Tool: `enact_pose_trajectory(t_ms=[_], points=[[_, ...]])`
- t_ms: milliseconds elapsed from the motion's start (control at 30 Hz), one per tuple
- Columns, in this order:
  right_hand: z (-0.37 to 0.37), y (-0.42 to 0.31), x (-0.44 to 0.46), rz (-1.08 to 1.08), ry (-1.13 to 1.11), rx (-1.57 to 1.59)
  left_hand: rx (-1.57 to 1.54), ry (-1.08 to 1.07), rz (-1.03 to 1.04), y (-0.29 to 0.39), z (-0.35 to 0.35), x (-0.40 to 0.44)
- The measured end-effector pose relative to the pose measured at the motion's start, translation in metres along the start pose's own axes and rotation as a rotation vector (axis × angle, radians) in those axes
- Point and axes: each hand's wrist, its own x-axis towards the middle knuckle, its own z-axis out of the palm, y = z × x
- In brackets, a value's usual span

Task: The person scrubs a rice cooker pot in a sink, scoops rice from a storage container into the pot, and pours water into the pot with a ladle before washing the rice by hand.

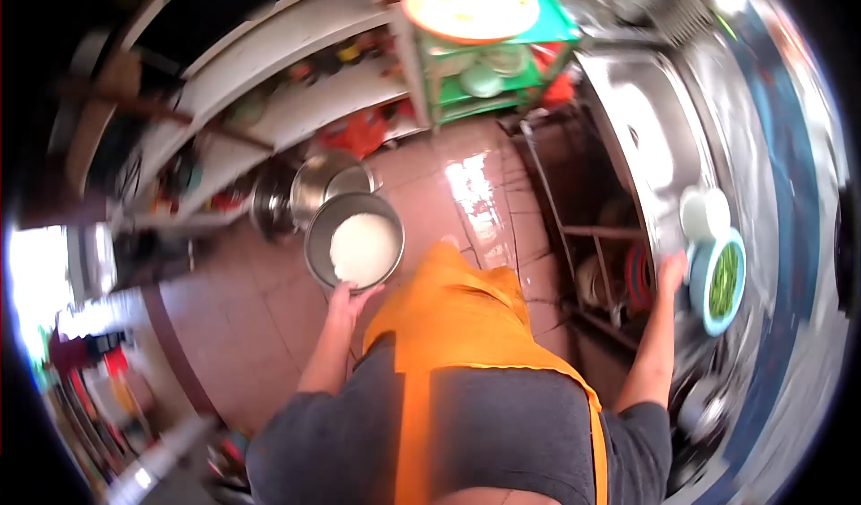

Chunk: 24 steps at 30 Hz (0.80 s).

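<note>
My left hand (pixel 351 299) is closed on the near rim of a round metal pot (pixel 397 236), held out to the left of my orange apron (pixel 457 317). White grains that look like rice (pixel 366 247) lie in the pot. On the right, my right hand (pixel 672 272) is at the front edge of the sink counter, close to a light blue basin (pixel 702 303) of chopped green vegetables (pixel 725 281). Its fingers are small and blurred, so their grip is unclear. A white container (pixel 705 213) stands just beyond the basin.
A metal sink (pixel 659 119) runs along the right, above a frame of bars. Ahead, a green rack (pixel 480 106) carries a wide orange-rimmed tray (pixel 413 21). Large metal pots (pixel 314 182) stand on the tiled floor (pixel 430 169) by the left shelves (pixel 309 101).
</note>
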Motion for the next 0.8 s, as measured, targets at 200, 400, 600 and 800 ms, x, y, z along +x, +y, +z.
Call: enact_pose_trajectory(t_ms=[200, 400, 600, 800], points=[[0.006, -0.006, 0.056, 0.022, -0.142, -0.477, -0.245, 0.210, 0.164, -0.062, -0.001, -0.034], [-0.026, -0.036, 0.078, 0.636, -0.272, -0.252, -0.546, 0.238, 0.285, -0.139, -0.007, -0.079], [0.000, -0.029, 0.110, -0.030, -0.098, -0.330, -0.768, 0.353, 0.284, -0.198, -0.046, -0.063], [0.066, -0.165, 0.177, 0.276, -0.321, 0.386, -0.873, 0.392, 0.229, -0.226, -0.103, -0.035]])
